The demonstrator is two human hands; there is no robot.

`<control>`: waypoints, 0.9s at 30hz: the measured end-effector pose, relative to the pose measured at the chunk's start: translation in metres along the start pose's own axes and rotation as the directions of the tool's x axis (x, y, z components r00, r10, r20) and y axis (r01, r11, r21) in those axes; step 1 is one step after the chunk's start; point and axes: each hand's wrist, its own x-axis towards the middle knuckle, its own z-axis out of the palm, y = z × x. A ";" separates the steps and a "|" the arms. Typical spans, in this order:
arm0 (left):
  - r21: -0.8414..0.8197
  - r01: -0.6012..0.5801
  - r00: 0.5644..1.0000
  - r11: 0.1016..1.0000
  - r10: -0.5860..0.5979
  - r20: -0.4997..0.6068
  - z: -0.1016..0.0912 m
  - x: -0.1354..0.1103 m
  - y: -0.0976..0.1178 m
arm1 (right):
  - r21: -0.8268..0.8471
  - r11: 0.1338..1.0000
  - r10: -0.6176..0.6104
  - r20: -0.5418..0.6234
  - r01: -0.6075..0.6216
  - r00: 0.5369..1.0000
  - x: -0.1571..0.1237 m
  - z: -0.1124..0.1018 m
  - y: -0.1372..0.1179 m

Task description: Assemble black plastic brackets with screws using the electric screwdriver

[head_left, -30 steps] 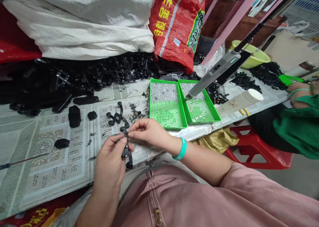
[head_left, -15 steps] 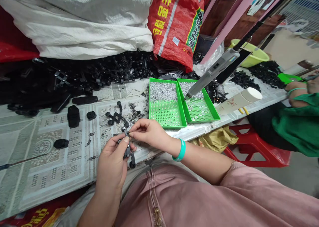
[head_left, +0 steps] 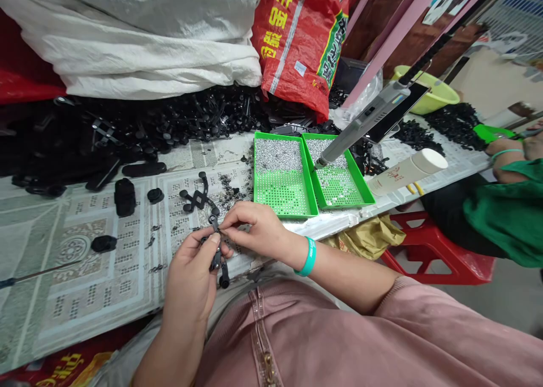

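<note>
From where I stand, the black linkage (head_left: 216,259) lies across the fingers of the left hand (head_left: 190,268), under the thumb, with one end poking out past the thumb tip and the other hanging below the fingers. The fingertips of the right hand (head_left: 265,231) are at its upper end. Just beyond those fingertips, a second linkage (head_left: 197,200) lies on the bench, its arms spread around a crossed middle.

Both look like dull black plastic, made of slim bars with round ends, and a few shiny dots show on the held one. The bench (head_left: 123,288) under them has a printed covering, patterned and scuffed, with dark crumbs scattered ahead of the fingers. To the right of the fingers stand two green trays (head_left: 317,210) with perforated floors, the far half of each covered in small silvery pieces. A grey driver (head_left: 365,121) slants over the right-hand one. Far ahead of the fingers, black parts (head_left: 178,121) are heaped against a creased, woven white sack (head_left: 161,59).

The left thumb and fingers are clamped on the linkage. The right thumb and forefinger are pinched together right against its side; whether something tiny sits between them, I can't tell.
</note>
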 end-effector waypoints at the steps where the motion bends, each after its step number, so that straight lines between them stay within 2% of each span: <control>1: -0.004 -0.001 1.000 1.000 0.001 -0.003 0.000 0.000 0.000 | 0.002 1.000 -0.008 0.006 0.008 1.000 0.000 0.000 0.000; 6: -0.014 -0.013 1.000 1.000 0.012 -0.010 0.001 0.000 0.000 | 0.160 0.975 0.157 0.010 -0.157 0.987 -0.001 0.002 0.001; 8: 0.000 0.005 1.000 1.000 -0.005 -0.004 0.001 -0.001 0.001 | 0.167 0.972 0.167 0.014 -0.167 0.986 -0.001 0.001 0.001; 13: 0.004 0.021 1.000 1.000 -0.021 0.004 0.001 -0.002 0.002 | -0.012 1.000 -0.001 0.019 0.001 1.000 0.000 -0.003 0.000; 20: 0.011 0.001 1.000 1.000 -0.001 -0.001 0.002 -0.002 0.000 | 0.020 1.000 0.005 -0.016 -0.005 1.000 -0.003 0.000 0.003; 27: 0.006 -0.005 0.999 1.000 0.005 0.034 0.001 -0.001 -0.001 | -0.099 0.980 -0.173 -0.010 0.171 0.985 -0.004 -0.001 0.006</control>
